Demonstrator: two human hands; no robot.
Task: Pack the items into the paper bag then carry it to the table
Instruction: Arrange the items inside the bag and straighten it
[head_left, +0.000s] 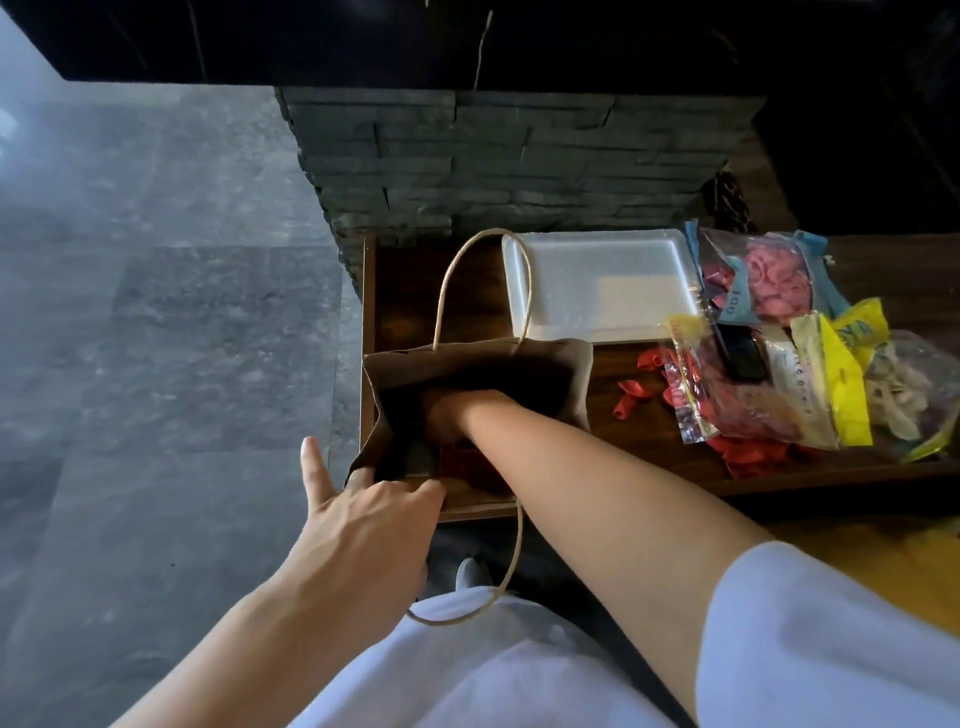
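A brown paper bag (574, 379) stands open at the left end of a dark wooden shelf (649, 447), its near side close to the shelf's front edge and its left side close to the shelf's left edge. The left hand (358, 525) grips the bag's near left rim, fingers hooked over the paper, with the forefinger pointing up and free. The right hand (457, 415) is plunged deep inside the bag; whether it is open or closed on anything cannot be told, as shadow hides the fingers. Something red shows inside the bag under the wrist.

One twine handle (485, 280) arches up from the far rim; the other handle (498, 582) hangs over the near edge toward the person's white shirt.

Behind the bag, just to its right, lies a white foam tray (602, 286) against a stone-faced wall (498, 156). Further right, a heap of plastic packets of balloons (769, 291) fills the shelf, pink, red and pale ones, with loose red balloons (639, 389) scattered between the heap and the bag.

Left of the shelf, grey tiled floor (156, 322) lies open and clear.
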